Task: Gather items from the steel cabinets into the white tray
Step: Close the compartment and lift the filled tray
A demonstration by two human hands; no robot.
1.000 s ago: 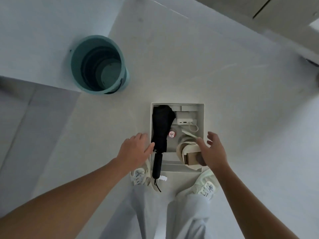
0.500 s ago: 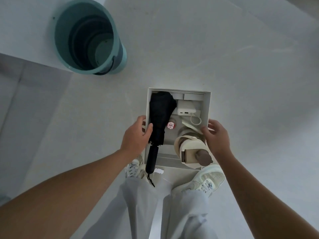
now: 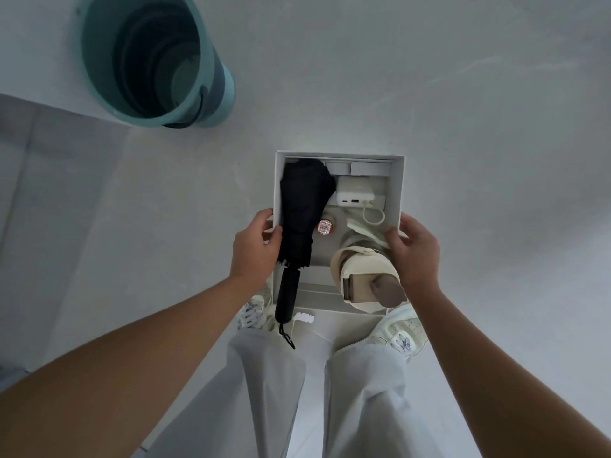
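Observation:
The white tray (image 3: 398, 183) is in front of me above my feet, gripped on both sides. My left hand (image 3: 254, 247) clasps its left wall, thumb inside against a folded black umbrella (image 3: 302, 206) whose handle sticks out over the near edge. My right hand (image 3: 415, 251) clasps the right wall. Inside lie a white power bank (image 3: 355, 195) with a looped cable, a small round pink item (image 3: 324, 226), and a cream bottle with a brown lid (image 3: 367, 279).
A teal bucket (image 3: 155, 61) stands on the pale floor to the far left. My grey trousers and cream shoes (image 3: 401, 332) are directly below the tray. A darker floor strip runs along the left.
Both hands have moved from hovering by the tray to closing on its left and right walls. The tray now appears nearer and higher over my feet.

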